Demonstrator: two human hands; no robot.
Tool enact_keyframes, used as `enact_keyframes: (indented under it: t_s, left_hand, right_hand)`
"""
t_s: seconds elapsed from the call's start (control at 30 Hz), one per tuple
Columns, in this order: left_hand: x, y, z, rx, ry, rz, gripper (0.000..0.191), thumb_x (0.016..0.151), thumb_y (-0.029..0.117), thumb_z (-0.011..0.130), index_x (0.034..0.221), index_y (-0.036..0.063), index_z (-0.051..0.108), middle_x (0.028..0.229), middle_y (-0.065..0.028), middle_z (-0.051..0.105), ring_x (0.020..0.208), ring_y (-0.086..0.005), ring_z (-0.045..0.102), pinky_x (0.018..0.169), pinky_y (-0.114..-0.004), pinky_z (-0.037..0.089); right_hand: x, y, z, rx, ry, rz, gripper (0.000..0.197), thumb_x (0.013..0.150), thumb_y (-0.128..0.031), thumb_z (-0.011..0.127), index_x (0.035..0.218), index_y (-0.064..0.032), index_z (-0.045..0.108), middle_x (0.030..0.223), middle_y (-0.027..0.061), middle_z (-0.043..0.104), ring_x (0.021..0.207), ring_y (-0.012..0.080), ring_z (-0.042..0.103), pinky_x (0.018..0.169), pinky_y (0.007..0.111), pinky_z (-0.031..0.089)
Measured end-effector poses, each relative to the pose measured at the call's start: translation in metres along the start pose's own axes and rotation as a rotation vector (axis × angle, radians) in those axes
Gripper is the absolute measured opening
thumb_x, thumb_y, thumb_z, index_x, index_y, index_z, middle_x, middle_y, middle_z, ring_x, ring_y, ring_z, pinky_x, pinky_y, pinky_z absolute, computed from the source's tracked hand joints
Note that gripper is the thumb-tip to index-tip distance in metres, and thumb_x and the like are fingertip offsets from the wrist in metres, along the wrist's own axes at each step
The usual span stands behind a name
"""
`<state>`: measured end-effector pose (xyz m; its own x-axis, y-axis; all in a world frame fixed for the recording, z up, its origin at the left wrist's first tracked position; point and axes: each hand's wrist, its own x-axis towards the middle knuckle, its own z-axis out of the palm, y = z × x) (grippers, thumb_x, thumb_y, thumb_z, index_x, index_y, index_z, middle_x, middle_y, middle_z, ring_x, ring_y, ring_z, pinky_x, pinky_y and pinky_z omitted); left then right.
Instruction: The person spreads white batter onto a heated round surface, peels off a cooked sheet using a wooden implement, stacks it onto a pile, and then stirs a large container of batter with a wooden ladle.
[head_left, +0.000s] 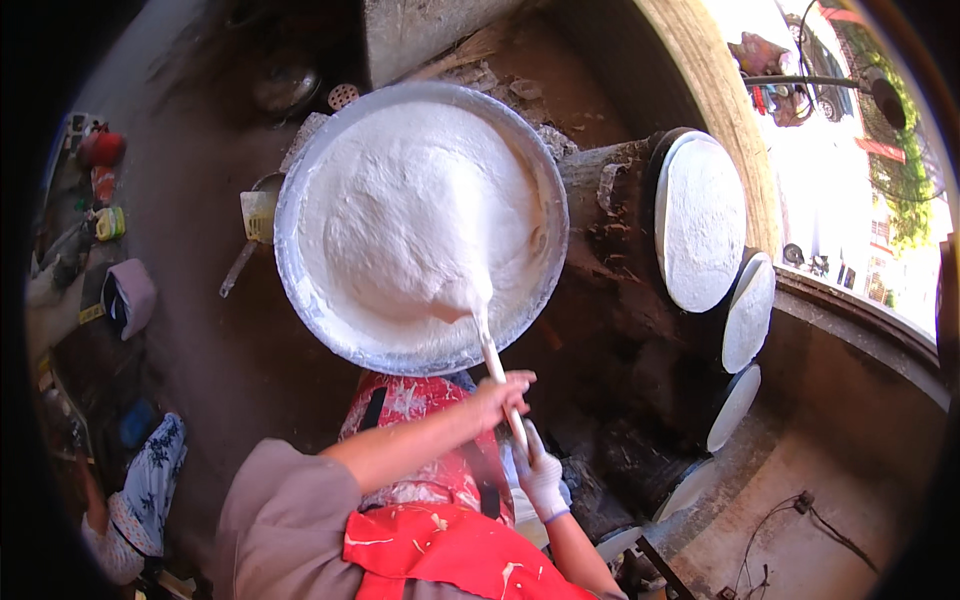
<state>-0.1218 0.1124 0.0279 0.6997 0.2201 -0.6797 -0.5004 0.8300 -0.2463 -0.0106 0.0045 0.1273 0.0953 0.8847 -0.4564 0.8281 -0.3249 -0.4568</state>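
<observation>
A large round metal basin stands before me, filled with thick whitish batter or dough. A pale stick-like handle slants out of it over the near rim; its far end is sunk in the mass or coated with it. My bare left hand wraps around the handle just outside the basin. Lower down, my right hand, in a pale work glove, grips the handle's near end. A red apron with white splashes covers my front.
Several round griddles with pale flatbread or batter curve along the right. A perforated scoop lies left of the basin. Another person is at the lower left. A cable runs over the ledge at the lower right.
</observation>
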Motion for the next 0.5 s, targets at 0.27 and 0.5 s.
enact_keyframes:
  t_s: [0.27, 0.5]
  left_hand:
    - [-0.056, 0.132, 0.054, 0.03, -0.042, 0.381, 0.027, 0.084, 0.006, 0.045, 0.11, 0.0036, 0.049, 0.056, 0.0067, 0.035, 0.05, -0.0044, 0.04, 0.071, -0.032, 0.05]
    - [-0.123, 0.11, 0.069, -0.046, -0.183, 0.483, 0.035, 0.082, 0.009, 0.049, 0.117, 0.0052, 0.047, 0.055, 0.0045, 0.034, 0.051, -0.0072, 0.04, 0.081, -0.041, 0.048]
  right_hand:
    - [0.118, -0.091, -0.028, -0.009, 0.007, -0.254, 0.05, 0.075, -0.016, 0.066, 0.121, -0.0107, 0.047, 0.065, 0.0192, 0.057, 0.052, 0.0327, 0.058, 0.046, 0.035, 0.045]
    - [0.089, -0.133, -0.07, 0.001, -0.053, -0.482, 0.056, 0.073, -0.008, 0.065, 0.125, -0.0169, 0.045, 0.072, 0.0102, 0.062, 0.05, 0.0269, 0.059, 0.043, 0.033, 0.045]
